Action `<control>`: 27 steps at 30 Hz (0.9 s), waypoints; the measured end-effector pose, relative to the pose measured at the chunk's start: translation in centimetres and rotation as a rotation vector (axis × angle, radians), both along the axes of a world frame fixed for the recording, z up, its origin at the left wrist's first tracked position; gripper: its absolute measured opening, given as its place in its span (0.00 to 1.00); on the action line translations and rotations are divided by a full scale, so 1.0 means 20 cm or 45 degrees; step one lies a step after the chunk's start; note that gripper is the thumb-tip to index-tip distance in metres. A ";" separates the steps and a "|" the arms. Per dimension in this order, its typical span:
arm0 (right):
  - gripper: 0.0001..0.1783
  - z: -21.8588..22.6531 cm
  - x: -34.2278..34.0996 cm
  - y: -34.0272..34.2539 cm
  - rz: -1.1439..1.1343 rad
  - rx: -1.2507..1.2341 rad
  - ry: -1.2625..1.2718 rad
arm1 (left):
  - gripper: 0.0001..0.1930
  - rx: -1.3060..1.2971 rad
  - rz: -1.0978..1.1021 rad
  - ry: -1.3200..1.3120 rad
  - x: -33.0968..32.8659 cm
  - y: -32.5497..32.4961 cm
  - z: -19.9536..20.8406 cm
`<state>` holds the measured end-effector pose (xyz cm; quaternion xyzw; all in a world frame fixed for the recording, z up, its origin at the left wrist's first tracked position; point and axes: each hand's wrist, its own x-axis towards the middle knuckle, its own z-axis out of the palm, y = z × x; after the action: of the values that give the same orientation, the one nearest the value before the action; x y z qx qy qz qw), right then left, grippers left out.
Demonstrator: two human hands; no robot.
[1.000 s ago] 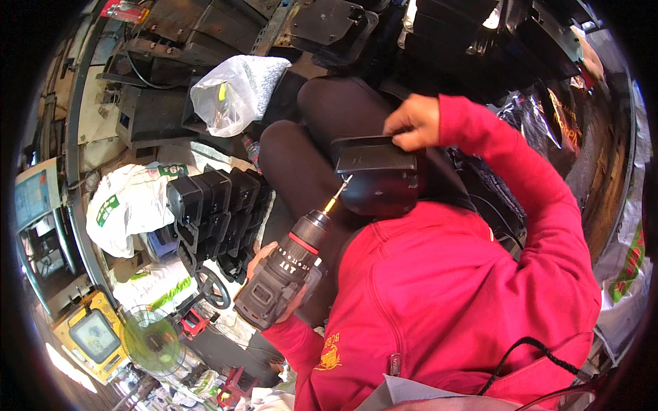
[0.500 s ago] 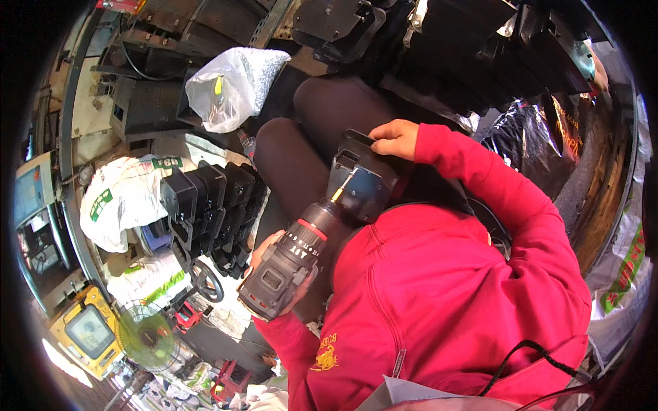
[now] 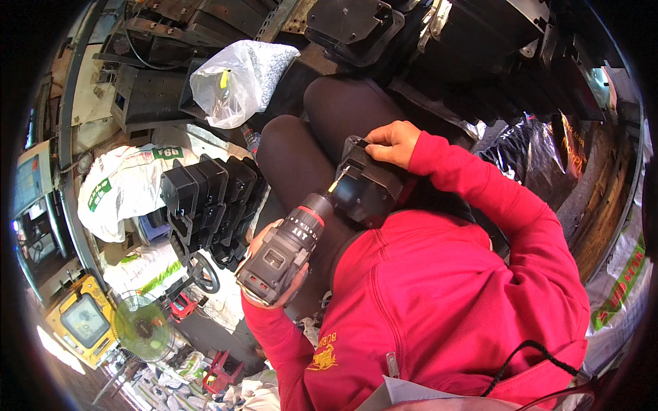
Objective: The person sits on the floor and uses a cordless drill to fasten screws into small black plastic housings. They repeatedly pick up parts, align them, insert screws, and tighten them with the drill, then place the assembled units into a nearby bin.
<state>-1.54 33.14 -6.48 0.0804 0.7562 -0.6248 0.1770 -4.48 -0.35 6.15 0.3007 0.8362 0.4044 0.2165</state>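
Observation:
My left hand (image 3: 295, 285) is wrapped round a black cordless drill (image 3: 277, 255) with a red ring near its chuck. A thin gold-coloured bit (image 3: 336, 183) reaches from the drill to the near side of a black box (image 3: 369, 193) on my lap; I cannot tell whether the tip touches it. With bent fingers my right hand (image 3: 393, 144) grips the box's far upper edge. Anything small between those fingertips is hidden.
Several stacked black boxes (image 3: 212, 202) stand at my left. Beyond my knees lies a clear plastic bag (image 3: 240, 82) of small metal pieces. A fan (image 3: 142, 325) and a yellow-framed machine (image 3: 83, 320) are at lower left. More black housings (image 3: 353, 27) line the far side.
The drill has shifted slightly left, and its bit tip now sits nearer the box's upper edge. The box has turned a little in my right hand. The whole view has shifted slightly.

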 end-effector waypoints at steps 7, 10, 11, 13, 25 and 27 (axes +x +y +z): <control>0.20 0.04 0.00 -0.01 -0.026 0.069 -0.045 | 0.40 -0.092 -0.059 0.055 -0.04 0.08 0.05; 0.20 0.05 0.00 0.00 -0.019 0.105 -0.015 | 0.40 -0.115 -0.081 0.041 -0.06 0.12 0.07; 0.20 0.05 0.00 0.00 -0.022 0.093 -0.009 | 0.39 -0.124 -0.108 0.114 -0.07 0.13 0.07; 0.20 0.05 0.01 0.00 -0.020 0.062 -0.009 | 0.37 -0.152 -0.162 0.167 -0.08 0.17 0.08; 0.18 0.05 0.04 -0.03 -0.014 0.082 0.111 | 0.38 -0.308 -0.058 -0.144 0.00 0.14 0.16; 0.18 0.05 0.04 -0.03 -0.018 0.072 0.127 | 0.38 -0.285 -0.045 -0.064 0.03 0.11 0.14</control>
<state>-0.79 32.47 -5.45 0.0594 0.7809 -0.6075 0.1324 -3.82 1.80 8.93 0.2791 0.8650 0.3120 0.2767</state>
